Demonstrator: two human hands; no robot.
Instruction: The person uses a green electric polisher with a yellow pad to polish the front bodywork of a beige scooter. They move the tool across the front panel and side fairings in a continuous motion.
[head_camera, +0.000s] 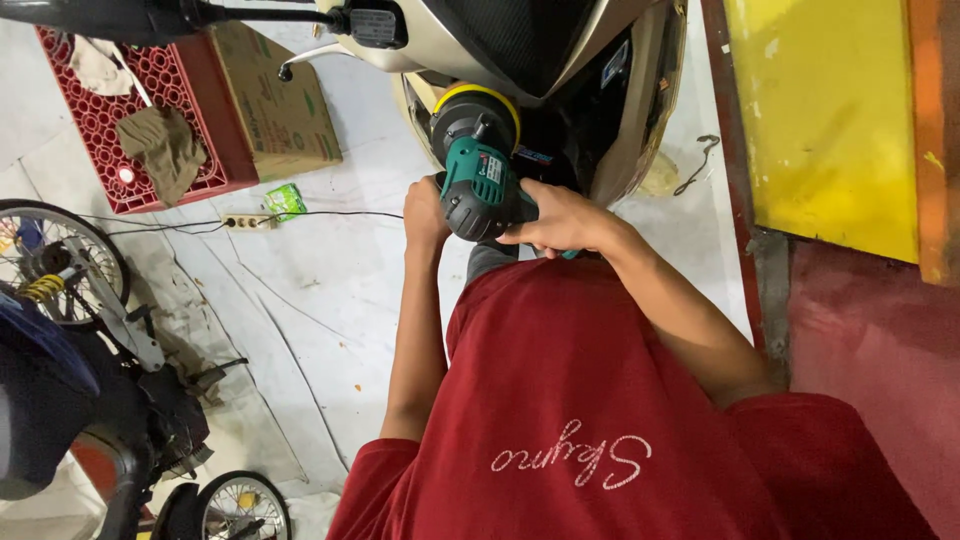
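Observation:
A green and black power polisher (478, 180) with a yellow-backed pad (478, 100) is pressed against the cream and black body panel of a scooter (560, 50). My right hand (560, 220) grips the rear body of the polisher from the right side. My left hand (425, 212) is closed on the tool's left side, where a side handle seems to be, though the fingers hide it. Both arms reach out from my red shirt (600, 420) at the bottom of the view.
A red plastic crate (205, 100) holding rags and a cardboard box (275, 95) stand at the upper left. A power strip (245, 221), its cable and a green packet (285, 200) lie on the pale floor. A motorcycle with spoked wheels (60, 260) stands at the left, and a yellow panel (830, 110) at the right.

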